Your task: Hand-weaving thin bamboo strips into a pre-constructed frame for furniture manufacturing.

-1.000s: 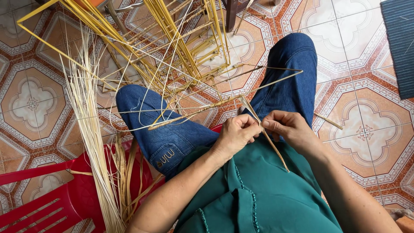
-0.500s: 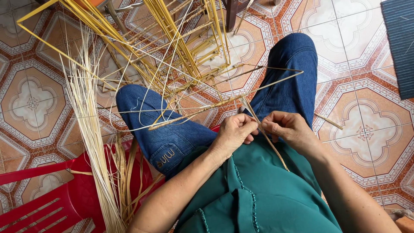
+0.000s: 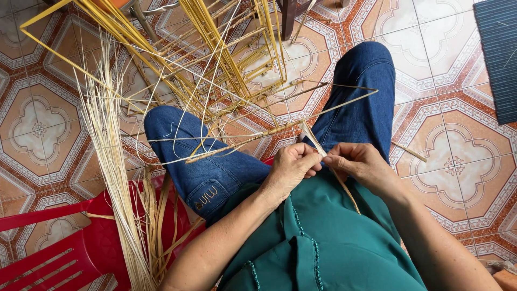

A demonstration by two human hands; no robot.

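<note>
Head view, reading from the left edge: a red plastic chair (image 3: 59, 258) fills the lower left corner, and a loose bundle of pale straw strands (image 3: 110, 161) runs down across it from the upper left. Above, in the upper middle of the frame, a frame of yellow cane rods (image 3: 215, 59) rests on the patterned tile floor (image 3: 37, 124). At centre, over the lap, the left hand (image 3: 291, 167) has its fingers curled shut on a thin cane strip (image 3: 315, 143); the right hand (image 3: 363, 164), just beside it, pinches the same strip, which perhaps continues down over the green shirt (image 3: 323, 237). A dark mat (image 3: 498, 54) lies at the upper right.
</note>
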